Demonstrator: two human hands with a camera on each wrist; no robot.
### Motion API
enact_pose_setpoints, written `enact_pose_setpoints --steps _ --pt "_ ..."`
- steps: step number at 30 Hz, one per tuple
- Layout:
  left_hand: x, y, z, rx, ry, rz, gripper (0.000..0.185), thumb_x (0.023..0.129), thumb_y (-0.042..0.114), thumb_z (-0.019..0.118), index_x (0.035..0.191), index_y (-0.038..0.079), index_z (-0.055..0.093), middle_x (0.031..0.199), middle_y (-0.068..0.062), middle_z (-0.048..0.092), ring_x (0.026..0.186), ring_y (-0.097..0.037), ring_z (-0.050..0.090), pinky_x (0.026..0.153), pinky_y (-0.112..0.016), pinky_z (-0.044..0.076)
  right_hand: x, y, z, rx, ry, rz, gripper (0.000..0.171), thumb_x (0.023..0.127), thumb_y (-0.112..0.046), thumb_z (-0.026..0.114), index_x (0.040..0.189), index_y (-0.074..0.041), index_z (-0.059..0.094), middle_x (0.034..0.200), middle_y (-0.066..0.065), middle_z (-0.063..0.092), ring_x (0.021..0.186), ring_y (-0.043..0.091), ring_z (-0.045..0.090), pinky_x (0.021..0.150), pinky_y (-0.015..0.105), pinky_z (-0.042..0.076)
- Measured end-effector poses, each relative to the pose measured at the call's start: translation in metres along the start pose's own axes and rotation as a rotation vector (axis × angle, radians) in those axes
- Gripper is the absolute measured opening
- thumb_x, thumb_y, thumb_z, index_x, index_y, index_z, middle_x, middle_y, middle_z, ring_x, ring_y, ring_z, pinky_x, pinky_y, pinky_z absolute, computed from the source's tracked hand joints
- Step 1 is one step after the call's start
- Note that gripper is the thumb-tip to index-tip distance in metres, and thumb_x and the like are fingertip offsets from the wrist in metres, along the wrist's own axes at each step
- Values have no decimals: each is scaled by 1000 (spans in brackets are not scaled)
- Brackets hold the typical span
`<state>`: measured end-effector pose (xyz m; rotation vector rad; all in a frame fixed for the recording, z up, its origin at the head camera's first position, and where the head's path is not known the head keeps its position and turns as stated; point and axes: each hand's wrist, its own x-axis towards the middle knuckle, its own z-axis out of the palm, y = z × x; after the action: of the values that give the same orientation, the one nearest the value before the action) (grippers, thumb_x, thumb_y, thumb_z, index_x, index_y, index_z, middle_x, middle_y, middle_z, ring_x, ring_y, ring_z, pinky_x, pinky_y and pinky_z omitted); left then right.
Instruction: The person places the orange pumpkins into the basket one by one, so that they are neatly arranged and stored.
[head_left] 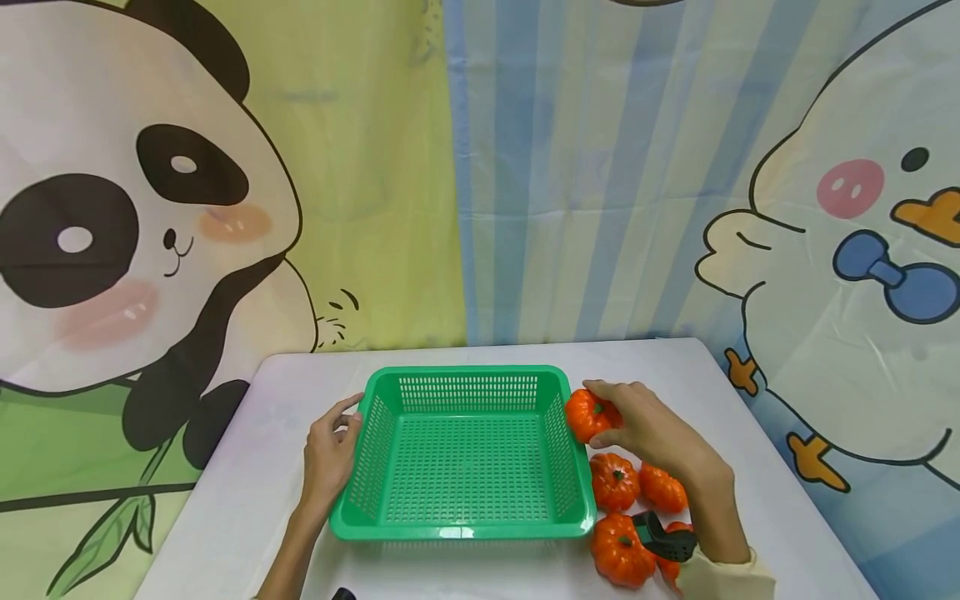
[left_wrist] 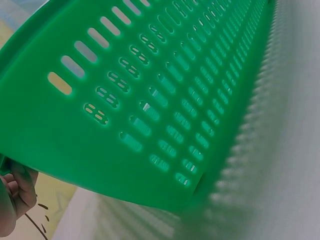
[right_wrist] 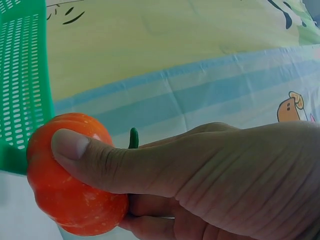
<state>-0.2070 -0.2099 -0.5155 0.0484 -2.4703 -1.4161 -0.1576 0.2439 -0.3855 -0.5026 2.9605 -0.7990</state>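
Observation:
A green plastic basket (head_left: 517, 532) with slotted walls stands on the white table, nothing in it. At its left rim my left hand (head_left: 328, 458) grips the edge, with curled fingers against the rim in the left wrist view. My right hand (head_left: 663, 429) holds a small orange toy pumpkin (head_left: 583, 414) beside the basket's right rim. In the right wrist view the thumb presses on the pumpkin's ribbed side (right_wrist: 75, 192), and a green stem (right_wrist: 133, 138) sticks up behind the hand. The pumpkin overlaps the basket's edge there.
Several more orange pumpkins lie right of the basket: one (head_left: 613, 482) near its wall, another (head_left: 663, 488) beside that, and one (head_left: 622, 552) closer to me. A further pumpkin is partly hidden by the right wrist's black strap (head_left: 663, 537). Cartoon curtains (head_left: 390, 208) hang behind the table.

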Motion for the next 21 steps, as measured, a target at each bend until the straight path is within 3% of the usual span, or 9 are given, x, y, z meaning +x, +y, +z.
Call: enact_pose_setpoints --steps 14,21 --pt "0 2 0 4 3 -18 38 114 16 58 150 11 66 105 -24 79 62 -7 72 55 -27 51 0 -9 8 0 -16 9 76 88 -17 92 155 -1 59 151 16 67 134 41 60 115 66 48" --pt "0 2 0 -5 -2 -21 38 114 17 58 151 10 66 105 -24 78 61 -9 71 55 -27 51 3 -14 13 13 -19 -32 74 86 -14 92 152 0 62 150 16 68 134 41 63 115 64 49"
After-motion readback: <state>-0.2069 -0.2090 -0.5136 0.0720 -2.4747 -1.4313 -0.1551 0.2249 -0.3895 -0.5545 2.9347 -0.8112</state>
